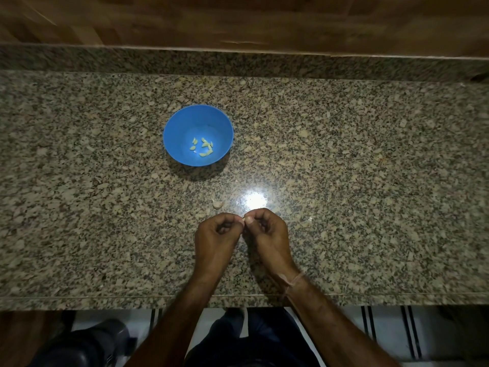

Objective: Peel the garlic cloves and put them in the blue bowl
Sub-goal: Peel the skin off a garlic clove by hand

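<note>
A: Quick one. Hands?

B: Left hand (215, 234) and right hand (267, 231) meet low over the granite counter (344, 154). The fingers of both are curled in, and the tips are pinched onto one small garlic clove (243, 220) between them.

A: Why both hands on it?

B: Looks like peeling. One hand probably steadies the clove while the other picks at the skin. I can't tell which does which because the clove is mostly hidden by the fingertips.

A: Bowl?

B: The blue bowl (182, 123) sits upright further back and slightly left of the hands, well apart from them. A handful of peeled cloves (202, 148) lies in its bottom. It's likely parked within reach, so drops are short and the skins stay out of it.

A: Anything left to peel?

B: One loose clove (217, 203) lies on the counter just beyond the left hand, apparently unpeeled. Pale flecks near it may be skin, but they're hard to separate from the granite pattern.

A: Text, logos?

B: None readable. The bowl is plain. There's a thin thread (293, 280) around the right wrist with no markings.

A: Progress?

B: I'd guess it's late in the task. The held clove is mid-peel and one more waits.
</note>
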Motion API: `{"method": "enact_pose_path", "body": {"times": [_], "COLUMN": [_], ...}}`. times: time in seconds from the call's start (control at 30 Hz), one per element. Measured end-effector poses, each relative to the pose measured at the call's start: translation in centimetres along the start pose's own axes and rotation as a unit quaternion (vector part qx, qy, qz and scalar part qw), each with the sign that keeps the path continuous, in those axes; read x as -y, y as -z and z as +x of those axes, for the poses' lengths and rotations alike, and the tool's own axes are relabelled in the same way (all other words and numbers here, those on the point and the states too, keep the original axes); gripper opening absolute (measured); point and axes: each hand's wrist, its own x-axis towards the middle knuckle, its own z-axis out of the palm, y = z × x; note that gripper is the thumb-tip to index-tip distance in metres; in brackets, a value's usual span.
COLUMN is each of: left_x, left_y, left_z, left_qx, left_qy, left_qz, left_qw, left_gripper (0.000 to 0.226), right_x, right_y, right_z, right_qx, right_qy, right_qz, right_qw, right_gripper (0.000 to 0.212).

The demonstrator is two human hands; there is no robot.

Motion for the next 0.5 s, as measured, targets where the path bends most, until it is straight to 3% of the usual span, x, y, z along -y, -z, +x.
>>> {"method": "enact_pose_path", "body": {"times": [0.2,0.37,0.43,0.5], "left_x": [0.0,-0.2,-0.4,-0.4], "left_y": [0.0,0.3,0.5,0.5], "left_z": [0.0,0.1,0.1,0.2], "left_qx": [0.000,0.017,0.023,0.023], "left_qy": [0.004,-0.005,-0.009,-0.007], "left_qz": [-0.003,-0.008,-0.007,-0.005], "left_qw": [1.000,1.000,1.000,1.000], "left_gripper": [0.011,0.007,0.020,0.016], "right_x": [0.0,1.6,2.1,2.1], "right_y": [0.0,0.7,0.9,1.0], "right_z": [-0.1,-0.1,0.1,0.4], "right_qx": [0.023,0.064,0.065,0.063], "right_qy": [-0.022,0.064,0.071,0.061], "right_qz": [0.028,-0.065,-0.079,-0.061], "right_qw": [0.999,0.994,0.992,0.994], "right_gripper": [0.006,0.016,0.016,0.014]}}
